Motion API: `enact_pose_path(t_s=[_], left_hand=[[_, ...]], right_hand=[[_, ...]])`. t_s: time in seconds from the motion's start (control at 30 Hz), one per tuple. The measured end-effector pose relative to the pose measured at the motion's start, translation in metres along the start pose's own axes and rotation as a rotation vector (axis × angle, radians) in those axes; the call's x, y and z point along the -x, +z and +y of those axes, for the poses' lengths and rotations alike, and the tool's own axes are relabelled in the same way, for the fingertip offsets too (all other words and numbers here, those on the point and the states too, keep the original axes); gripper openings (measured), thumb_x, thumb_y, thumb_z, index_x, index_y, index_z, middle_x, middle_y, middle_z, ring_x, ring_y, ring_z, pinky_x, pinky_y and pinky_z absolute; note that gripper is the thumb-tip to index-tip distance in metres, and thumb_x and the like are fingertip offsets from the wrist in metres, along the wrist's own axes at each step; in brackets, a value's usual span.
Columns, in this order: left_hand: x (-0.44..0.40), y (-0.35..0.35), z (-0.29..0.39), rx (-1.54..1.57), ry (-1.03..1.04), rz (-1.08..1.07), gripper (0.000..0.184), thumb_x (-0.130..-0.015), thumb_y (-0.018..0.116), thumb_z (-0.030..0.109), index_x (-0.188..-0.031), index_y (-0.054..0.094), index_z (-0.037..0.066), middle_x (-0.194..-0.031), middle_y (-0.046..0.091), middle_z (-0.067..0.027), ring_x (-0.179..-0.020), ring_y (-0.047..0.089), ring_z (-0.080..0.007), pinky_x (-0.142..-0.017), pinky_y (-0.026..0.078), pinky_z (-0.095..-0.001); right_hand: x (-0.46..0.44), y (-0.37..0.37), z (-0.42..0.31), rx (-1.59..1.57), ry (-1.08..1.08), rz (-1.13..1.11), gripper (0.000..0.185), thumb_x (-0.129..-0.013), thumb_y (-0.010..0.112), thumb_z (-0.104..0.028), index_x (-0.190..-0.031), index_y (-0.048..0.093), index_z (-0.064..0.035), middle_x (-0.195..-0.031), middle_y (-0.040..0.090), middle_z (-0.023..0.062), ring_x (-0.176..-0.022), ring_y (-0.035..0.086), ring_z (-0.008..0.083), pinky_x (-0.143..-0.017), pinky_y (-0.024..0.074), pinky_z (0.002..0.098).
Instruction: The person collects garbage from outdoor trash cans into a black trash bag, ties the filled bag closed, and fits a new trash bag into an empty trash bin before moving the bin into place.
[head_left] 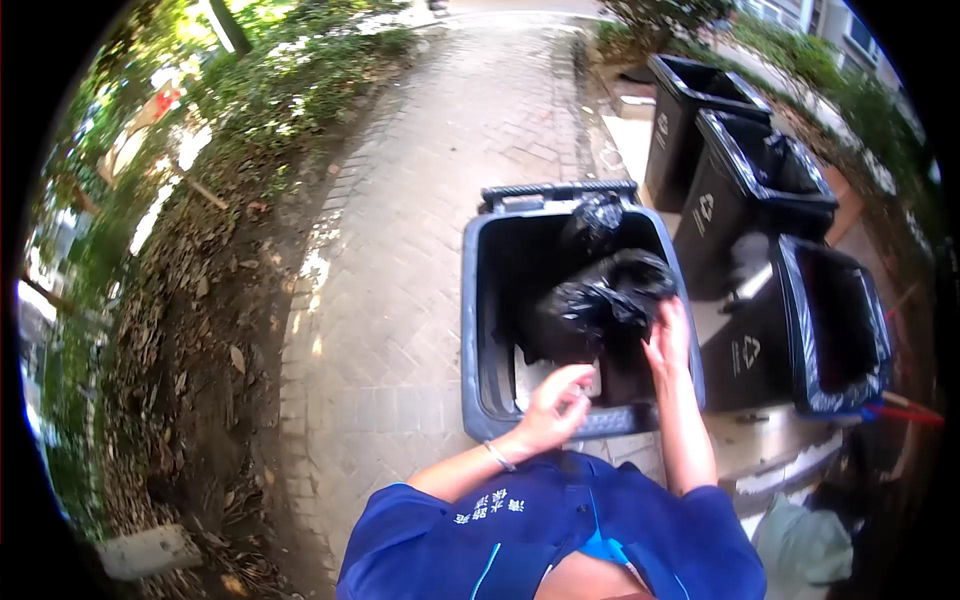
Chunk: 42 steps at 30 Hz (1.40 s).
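A grey-rimmed wheeled bin (472,330) stands upright in front of me with its top uncovered. Inside its mouth is a bulging black plastic garbage bag (610,290), and a smaller black bundle (597,215) sits toward the far rim. My right hand (668,340) is against the near right side of the bag, fingers stretched out. Over the near part of the bin, my left hand (556,408) has its fingers curled in together; what they hold, if anything, is hidden. Something pale (527,378) shows low in the bin, too unclear to name.
On the right are three dark bins, one far (680,130), one in the middle (715,205) and one near (765,345), with black liners. A brick path (400,260) runs ahead. Leaf-strewn soil (215,350) borders it, and a grey-green bag (803,540) lies lower right.
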<state>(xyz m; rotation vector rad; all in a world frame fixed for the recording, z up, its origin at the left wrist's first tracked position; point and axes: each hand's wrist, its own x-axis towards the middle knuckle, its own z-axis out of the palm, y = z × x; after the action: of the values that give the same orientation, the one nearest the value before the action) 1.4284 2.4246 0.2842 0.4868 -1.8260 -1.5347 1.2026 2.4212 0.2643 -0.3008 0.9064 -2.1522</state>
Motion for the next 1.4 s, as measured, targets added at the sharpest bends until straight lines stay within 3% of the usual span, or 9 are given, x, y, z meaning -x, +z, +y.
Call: enact_pose_path(t_s=[0.13, 0.47, 0.6, 0.67, 0.8, 0.93, 1.03, 1.17, 1.4], left_hand=[[-0.014, -0.022, -0.017, -0.066, -0.031, 0.303, 0.021, -0.078, 0.05, 0.001, -0.099, 0.049, -0.001, -0.088, 0.053, -0.0036, -0.078, 0.05, -0.0087, -0.07, 0.041, -0.0208], [-0.047, -0.022, -0.039, 0.006, -0.125, 0.318, 0.084, -0.063, 0.062, -0.007, -0.127, 0.011, 0.009, -0.113, 0.039, -0.0077, -0.103, 0.043, -0.017, -0.087, 0.037, -0.0294], [-0.059, -0.03, -0.031, 0.03, -0.231, 0.103, 0.034, -0.074, 0.053, -0.003, -0.106, 0.045, 0.003, -0.088, 0.053, -0.0032, -0.087, 0.051, -0.0148, -0.081, 0.04, -0.0271], [-0.068, -0.041, -0.045, 0.655, -0.159, 0.188, 0.009, -0.08, 0.047, 0.005, -0.088, 0.051, 0.005, -0.079, 0.054, -0.0017, -0.073, 0.051, -0.0099, -0.071, 0.043, -0.0225], [-0.092, -0.061, -0.02, 0.389, -0.098, 0.12, 0.012, -0.081, 0.053, 0.016, -0.084, 0.055, 0.004, -0.075, 0.057, 0.0003, -0.065, 0.053, -0.0079, -0.062, 0.043, -0.0206], [-0.114, -0.067, 0.007, 0.464, -0.138, 0.084, 0.021, -0.082, 0.052, 0.017, -0.095, 0.056, 0.001, -0.088, 0.058, -0.0015, -0.077, 0.052, -0.0074, -0.07, 0.042, -0.0213], [-0.121, -0.065, 0.018, 0.406, -0.107, 0.072, 0.024, -0.082, 0.053, 0.019, -0.098, 0.055, 0.001, -0.091, 0.058, -0.0031, -0.08, 0.052, -0.009, -0.073, 0.041, -0.0221], [-0.123, -0.07, 0.019, 0.429, -0.158, 0.074, 0.025, -0.081, 0.053, 0.019, -0.098, 0.055, 0.001, -0.091, 0.058, -0.0038, -0.08, 0.052, -0.0097, -0.073, 0.042, -0.0226], [-0.115, -0.076, 0.029, 0.509, -0.276, 0.022, 0.026, -0.081, 0.053, 0.019, -0.098, 0.054, 0.0, -0.091, 0.058, -0.0052, -0.079, 0.054, -0.011, -0.072, 0.043, -0.0244]], right_hand=[[0.028, 0.009, -0.007, 0.019, 0.157, -0.181, 0.017, -0.077, 0.053, -0.002, -0.093, 0.049, -0.0064, -0.088, 0.055, 0.0025, -0.082, 0.053, 0.0116, -0.074, 0.0444, 0.0267], [0.053, 0.001, -0.028, 0.028, 0.123, -0.1, 0.019, -0.076, 0.058, -0.008, -0.092, 0.047, -0.0061, -0.086, 0.056, 0.0033, -0.075, 0.056, 0.0117, -0.068, 0.0478, 0.0248], [0.055, -0.009, -0.034, 0.127, 0.107, 0.01, 0.024, -0.075, 0.06, -0.01, -0.094, 0.046, -0.0058, -0.08, 0.054, 0.0016, -0.07, 0.054, 0.0105, -0.066, 0.0458, 0.0227], [0.047, -0.016, -0.042, 0.253, -0.023, 0.123, 0.028, -0.074, 0.062, -0.009, -0.096, 0.045, -0.0053, -0.075, 0.051, 0.0002, -0.065, 0.049, 0.0083, -0.061, 0.0419, 0.0199], [0.033, -0.027, -0.075, 0.903, -0.277, 0.059, 0.033, -0.074, 0.063, -0.012, -0.1, 0.044, -0.005, -0.07, 0.049, -0.0016, -0.063, 0.045, 0.005, -0.058, 0.0382, 0.0168], [0.046, 0.003, -0.096, 0.967, -0.5, -0.291, 0.074, -0.067, 0.063, -0.046, -0.121, 0.032, -0.0053, -0.118, 0.038, 0.0108, -0.107, 0.039, 0.0188, -0.09, 0.0317, 0.0298], [0.066, 0.029, -0.087, 1.314, -0.583, -0.447, 0.071, -0.061, 0.07, -0.028, -0.119, 0.035, -0.0067, -0.114, 0.044, 0.0113, -0.109, 0.04, 0.0225, -0.09, 0.032, 0.0312], [0.057, 0.009, -0.063, 1.331, -0.438, -0.252, 0.035, -0.073, 0.058, -0.006, -0.106, 0.047, -0.0034, -0.073, 0.057, 0.0077, -0.067, 0.057, 0.0147, -0.065, 0.045, 0.0247], [0.04, 0.011, -0.038, 1.161, -0.259, -0.312, 0.051, -0.069, 0.062, -0.012, -0.115, 0.04, -0.0083, -0.107, 0.047, 0.0071, -0.093, 0.049, 0.0191, -0.075, 0.0428, 0.0285]])
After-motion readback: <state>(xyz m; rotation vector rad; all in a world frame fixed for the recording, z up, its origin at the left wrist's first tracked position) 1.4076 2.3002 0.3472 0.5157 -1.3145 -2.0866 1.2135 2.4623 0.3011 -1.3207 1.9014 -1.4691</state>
